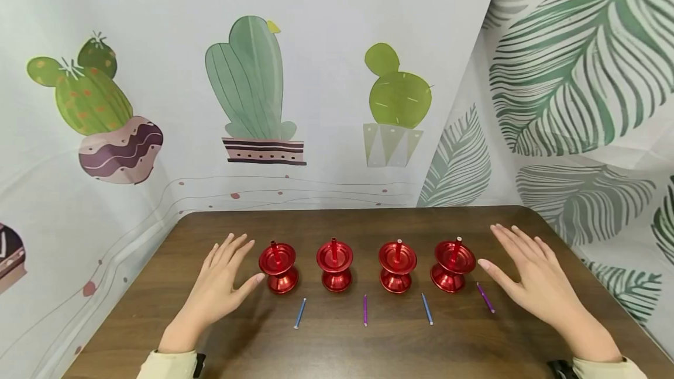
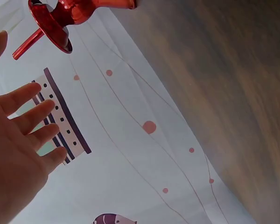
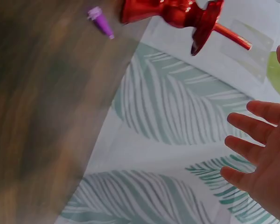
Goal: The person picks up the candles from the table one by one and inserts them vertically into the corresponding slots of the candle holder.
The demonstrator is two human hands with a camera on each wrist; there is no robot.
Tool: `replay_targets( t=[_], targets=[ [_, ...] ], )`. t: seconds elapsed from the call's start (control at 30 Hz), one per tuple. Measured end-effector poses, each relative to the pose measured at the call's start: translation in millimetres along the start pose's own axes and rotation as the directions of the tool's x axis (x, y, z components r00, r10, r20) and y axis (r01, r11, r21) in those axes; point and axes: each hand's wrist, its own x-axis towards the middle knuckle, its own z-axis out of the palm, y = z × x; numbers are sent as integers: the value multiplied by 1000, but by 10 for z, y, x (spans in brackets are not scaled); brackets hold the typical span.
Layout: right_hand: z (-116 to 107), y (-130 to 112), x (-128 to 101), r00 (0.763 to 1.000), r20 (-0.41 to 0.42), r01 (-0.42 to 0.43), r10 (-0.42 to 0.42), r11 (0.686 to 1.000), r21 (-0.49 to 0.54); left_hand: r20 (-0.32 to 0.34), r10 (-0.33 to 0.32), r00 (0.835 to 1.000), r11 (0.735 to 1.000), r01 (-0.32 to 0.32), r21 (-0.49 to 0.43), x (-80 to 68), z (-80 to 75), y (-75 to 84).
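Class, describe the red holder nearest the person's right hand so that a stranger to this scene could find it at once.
Start at the dark wooden table and find the row of four red holders. Take the one at the right end, beside the open right hand. Unlike its neighbours, it tilts slightly and has a purple stick lying at its right.

A dark wooden table (image 1: 368, 350) stands against cactus-printed (image 1: 253, 81) and leaf-printed (image 1: 579, 75) cloth backdrops.

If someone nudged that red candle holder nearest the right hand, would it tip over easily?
Probably not easily: the red holder stands on a flared base, though its waist is narrow and its dish wide. Its glossy, metal-looking surface might feel slippery. The thin purple candle lying beside it would likely roll.
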Motion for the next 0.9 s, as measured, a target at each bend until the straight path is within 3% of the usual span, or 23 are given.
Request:
replay_targets(
  t=[0.4,0.9],
  targets=[
    [-41,-285,237,989,-124,97,-86,991,87,-62,35,997,988,-44,-145,58,-53,6],
    [-87,-697,541,983,-142,143,-117,970,194,42,-19,999,946,32,-323,88,-125,1]
  ],
)
